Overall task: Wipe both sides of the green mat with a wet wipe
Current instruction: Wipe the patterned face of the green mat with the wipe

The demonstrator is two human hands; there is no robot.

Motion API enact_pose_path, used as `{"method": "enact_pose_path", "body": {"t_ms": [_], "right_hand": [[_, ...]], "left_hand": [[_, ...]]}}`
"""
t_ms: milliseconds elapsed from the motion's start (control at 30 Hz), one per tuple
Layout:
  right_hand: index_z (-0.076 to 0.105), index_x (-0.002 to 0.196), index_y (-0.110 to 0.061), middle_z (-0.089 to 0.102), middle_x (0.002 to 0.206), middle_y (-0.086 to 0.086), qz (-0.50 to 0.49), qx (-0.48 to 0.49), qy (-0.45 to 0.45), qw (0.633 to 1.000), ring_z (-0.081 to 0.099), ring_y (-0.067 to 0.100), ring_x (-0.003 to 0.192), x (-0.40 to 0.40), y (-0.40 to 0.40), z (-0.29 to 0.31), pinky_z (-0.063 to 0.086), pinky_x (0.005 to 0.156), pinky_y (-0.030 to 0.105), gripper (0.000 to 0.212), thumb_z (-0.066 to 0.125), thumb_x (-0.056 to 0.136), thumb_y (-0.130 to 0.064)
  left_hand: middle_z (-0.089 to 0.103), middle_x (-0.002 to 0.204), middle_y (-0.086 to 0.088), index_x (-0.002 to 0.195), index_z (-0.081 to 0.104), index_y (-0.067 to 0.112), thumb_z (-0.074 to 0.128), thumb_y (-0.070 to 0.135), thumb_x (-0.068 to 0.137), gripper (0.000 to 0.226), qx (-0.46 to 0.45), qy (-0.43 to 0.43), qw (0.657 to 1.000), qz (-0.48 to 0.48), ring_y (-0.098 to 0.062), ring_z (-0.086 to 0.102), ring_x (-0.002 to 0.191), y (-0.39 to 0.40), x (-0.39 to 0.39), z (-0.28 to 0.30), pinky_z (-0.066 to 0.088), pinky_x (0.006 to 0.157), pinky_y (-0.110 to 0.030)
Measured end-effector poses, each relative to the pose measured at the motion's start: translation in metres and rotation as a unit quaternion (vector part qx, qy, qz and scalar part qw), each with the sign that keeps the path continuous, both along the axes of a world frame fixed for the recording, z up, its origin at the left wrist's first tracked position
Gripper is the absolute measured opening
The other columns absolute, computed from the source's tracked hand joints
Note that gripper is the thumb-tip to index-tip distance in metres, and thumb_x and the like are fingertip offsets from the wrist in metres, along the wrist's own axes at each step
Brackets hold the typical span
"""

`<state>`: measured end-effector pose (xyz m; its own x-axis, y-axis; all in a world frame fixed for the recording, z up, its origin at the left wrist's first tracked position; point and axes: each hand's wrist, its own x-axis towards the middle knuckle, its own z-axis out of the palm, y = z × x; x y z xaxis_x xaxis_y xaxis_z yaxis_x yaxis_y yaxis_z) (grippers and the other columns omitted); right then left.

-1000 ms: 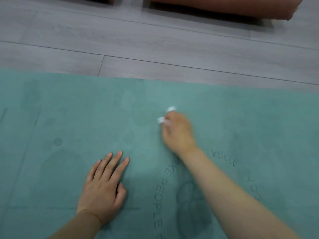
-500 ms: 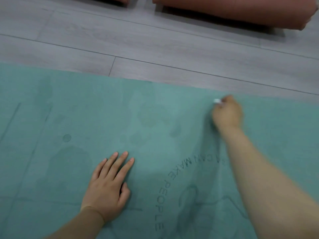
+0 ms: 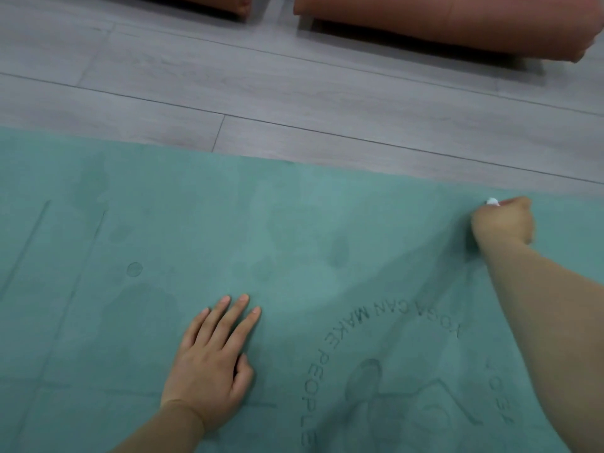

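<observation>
Nearest us, the left hand lies flat on the mat, fingers straight and together, thumb tucked alongside, palm pressing down. It grasps nothing; it looks to be pinning the mat so it won't creep.

The mat itself is spread on the floor, filling the near half of the view from left to right. Just right of that flat hand runs a ring of printed lettering with a faint figure inside it, and darker damp-looking patches show around the middle of the mat.

Out to the right, close to the mat's far edge, the right hand is bunched into a fist, fingers curled round the wipe. Only a small white tip of it pokes out at the top of the fist. The hand is down on the mat, arm stretched well out.

My read: we're in the wiping of the printed side, working the far right stretch. Next, I'd say, comes a stroke along that far edge or back toward us, keeping pressure on and the wipe from slipping out. The other side looks not yet done; that calls for turning the mat over.

Beyond the mat, bare grey floorboards, and at the far top two reddish-brown rolls.
</observation>
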<state>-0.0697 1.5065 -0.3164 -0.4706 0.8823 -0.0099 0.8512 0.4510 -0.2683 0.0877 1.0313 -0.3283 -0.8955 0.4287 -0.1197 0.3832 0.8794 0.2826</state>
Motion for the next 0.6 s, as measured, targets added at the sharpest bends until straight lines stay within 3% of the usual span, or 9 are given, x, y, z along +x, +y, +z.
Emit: {"method": "enact_pose_path", "body": {"t_ms": [133, 233, 267, 333, 400, 433, 467, 533, 600], "right_hand": [[0.055, 0.095, -0.007, 0.064, 0.098, 0.025, 0.169, -0.035, 0.092, 0.981, 0.059, 0.042, 0.093, -0.031, -0.084, -0.009, 0.045, 0.076, 0.042, 0.015, 0.051, 0.091, -0.02], [0.053, 0.079, -0.015, 0.062, 0.077, 0.014, 0.341, -0.079, 0.145, 0.925, 0.058, 0.037, 0.074, -0.037, -0.19, -0.015, 0.042, 0.063, 0.039, 0.011, 0.057, 0.086, -0.024], [0.053, 0.077, -0.017, 0.062, 0.073, 0.011, 0.437, -0.092, 0.141, 0.884, 0.058, 0.035, 0.071, -0.031, -0.225, -0.012, 0.045, 0.061, 0.039, 0.015, 0.058, 0.085, -0.028], [0.057, 0.08, -0.019, 0.063, 0.077, 0.006, 0.648, -0.09, 0.095, 0.751, 0.058, 0.031, 0.073, -0.012, -0.269, -0.005, 0.046, 0.066, 0.038, 0.012, 0.058, 0.087, -0.029], [0.061, 0.087, -0.02, 0.065, 0.085, 0.001, 0.749, -0.075, 0.071, 0.654, 0.058, 0.027, 0.079, -0.009, -0.261, -0.003, 0.044, 0.07, 0.037, 0.013, 0.054, 0.089, -0.031], [0.062, 0.087, -0.02, 0.065, 0.084, 0.001, 0.743, -0.063, 0.078, 0.662, 0.059, 0.028, 0.078, -0.015, -0.24, -0.004, 0.045, 0.069, 0.037, 0.018, 0.052, 0.09, -0.034], [0.061, 0.084, -0.018, 0.065, 0.079, 0.003, 0.705, -0.046, 0.09, 0.702, 0.061, 0.03, 0.074, -0.024, -0.213, -0.006, 0.046, 0.065, 0.036, 0.023, 0.051, 0.09, -0.037], [0.058, 0.081, -0.016, 0.065, 0.076, 0.009, 0.545, 0.01, 0.101, 0.832, 0.062, 0.034, 0.072, -0.044, -0.141, -0.01, 0.046, 0.063, 0.036, 0.029, 0.049, 0.091, -0.042], [0.059, 0.093, -0.013, 0.067, 0.092, 0.017, 0.302, 0.043, 0.068, 0.95, 0.062, 0.038, 0.089, -0.051, -0.052, -0.011, 0.047, 0.076, 0.039, 0.03, 0.049, 0.093, -0.042]], "left_hand": [[0.039, 0.156, -0.001, 0.146, 0.047, 0.021, 0.044, 0.03, 0.075, 0.071, 0.003, -0.002, 1.0, 0.002, -0.025, 0.034, 0.143, 0.001, 0.001, -0.001, 0.022, 0.117, -0.045], [0.038, 0.156, -0.001, 0.145, 0.049, 0.02, 0.045, 0.03, 0.074, 0.071, 0.007, -0.003, 1.0, 0.002, -0.024, 0.034, 0.144, -0.001, 0.001, -0.002, 0.022, 0.117, -0.045], [0.038, 0.156, -0.001, 0.145, 0.049, 0.02, 0.045, 0.03, 0.074, 0.071, 0.01, -0.004, 1.0, 0.002, -0.025, 0.034, 0.144, -0.001, 0.0, -0.002, 0.022, 0.117, -0.045], [0.039, 0.155, 0.0, 0.145, 0.048, 0.021, 0.046, 0.031, 0.073, 0.072, 0.016, -0.002, 1.0, 0.003, -0.025, 0.036, 0.143, -0.001, 0.001, -0.003, 0.023, 0.116, -0.045], [0.04, 0.155, -0.001, 0.145, 0.047, 0.021, 0.046, 0.03, 0.073, 0.073, 0.018, 0.003, 1.0, 0.002, -0.025, 0.037, 0.142, -0.001, 0.001, -0.002, 0.024, 0.115, -0.045], [0.04, 0.155, -0.001, 0.145, 0.047, 0.021, 0.046, 0.03, 0.073, 0.073, 0.019, 0.002, 1.0, 0.001, -0.025, 0.037, 0.142, -0.001, 0.001, -0.002, 0.025, 0.115, -0.045], [0.04, 0.155, -0.001, 0.145, 0.047, 0.021, 0.046, 0.03, 0.072, 0.073, 0.019, 0.0, 1.0, 0.001, -0.024, 0.037, 0.142, -0.001, 0.0, -0.002, 0.024, 0.115, -0.045], [0.039, 0.156, 0.0, 0.145, 0.048, 0.021, 0.046, 0.03, 0.073, 0.073, 0.016, -0.001, 1.0, 0.003, -0.024, 0.036, 0.143, -0.001, 0.0, -0.001, 0.024, 0.116, -0.045], [0.039, 0.156, 0.0, 0.145, 0.049, 0.021, 0.046, 0.03, 0.073, 0.073, 0.016, -0.005, 1.0, 0.003, -0.024, 0.037, 0.143, -0.001, 0.0, -0.001, 0.024, 0.116, -0.045]]}}
